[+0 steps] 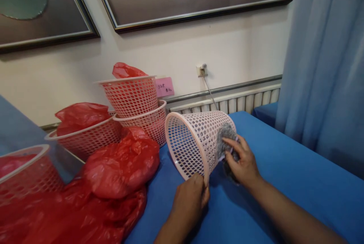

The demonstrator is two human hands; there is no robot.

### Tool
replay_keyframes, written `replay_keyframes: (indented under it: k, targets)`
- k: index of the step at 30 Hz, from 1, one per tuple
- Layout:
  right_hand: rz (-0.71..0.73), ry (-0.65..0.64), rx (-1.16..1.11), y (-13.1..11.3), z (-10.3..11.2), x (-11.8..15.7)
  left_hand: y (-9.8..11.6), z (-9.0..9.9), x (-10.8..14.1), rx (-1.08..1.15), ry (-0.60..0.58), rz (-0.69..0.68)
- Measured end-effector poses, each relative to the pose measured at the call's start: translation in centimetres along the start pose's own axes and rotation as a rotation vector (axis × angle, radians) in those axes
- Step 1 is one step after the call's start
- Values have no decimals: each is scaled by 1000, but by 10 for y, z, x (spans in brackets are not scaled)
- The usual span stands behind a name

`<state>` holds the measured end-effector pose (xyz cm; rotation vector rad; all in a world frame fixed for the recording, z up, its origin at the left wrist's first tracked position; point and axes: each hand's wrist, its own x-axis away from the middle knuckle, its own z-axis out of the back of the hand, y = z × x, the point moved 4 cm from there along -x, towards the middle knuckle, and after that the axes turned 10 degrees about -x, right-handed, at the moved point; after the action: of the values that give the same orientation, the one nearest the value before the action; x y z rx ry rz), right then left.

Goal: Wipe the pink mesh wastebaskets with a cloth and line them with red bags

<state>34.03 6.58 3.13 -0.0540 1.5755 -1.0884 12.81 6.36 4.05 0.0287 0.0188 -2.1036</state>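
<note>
A pink perforated plastic wastebasket lies tipped on its side, its mouth facing left. My left hand is closed around the near part of its rim. Against the outer wall, close to the base, my right hand presses a grey cloth, fingers bent over it. Part of the cloth hangs below the palm. Beneath the wastebasket is a blue-covered table.
Red plastic bags are heaped on the left. Behind them stand several pink baskets with red bags inside, two of them stacked. A radiator, a plugged socket and a blue curtain border the table.
</note>
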Motion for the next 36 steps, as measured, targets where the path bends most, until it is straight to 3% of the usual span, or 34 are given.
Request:
replay_keyframes:
  k: [3, 6, 9, 13, 15, 17, 20, 23, 25, 28, 33, 36]
  targets:
    - [260, -166, -108, -47, -8, 20, 1, -1, 0, 2, 5, -2]
    - [273, -194, -162, -56, -11, 25, 0, -1, 0, -4, -7, -5]
    - [86, -77, -90, -23, -9, 12, -1, -3, -1, -27, -39, 7]
    - [-340, 117, 3, 44, 4, -10, 0, -6, -2, -38, -72, -11]
    - [-440, 153, 9, 65, 9, -16, 2, -7, -2, -31, -84, -33]
    - [-460, 161, 7, 68, 10, -18, 2, -8, -1, -27, -85, -41]
    - [-316, 132, -8, 39, 7, -9, 1, -7, 0, -30, -73, -31]
    - [84, -32, -75, -19, -1, 8, -3, -9, 0, -27, -61, -16]
    - [261, -153, -140, -51, -2, 19, -6, -10, 0, -20, -62, -9]
    - [300, -233, -192, -70, 0, 23, -9, -7, 2, 8, -34, -14]
    - [375, -308, -187, -75, -2, 17, -4, 19, 12, 404, 292, -118]
    - [425, -352, -219, -83, -6, 19, -6, 31, 18, 565, 402, -146]
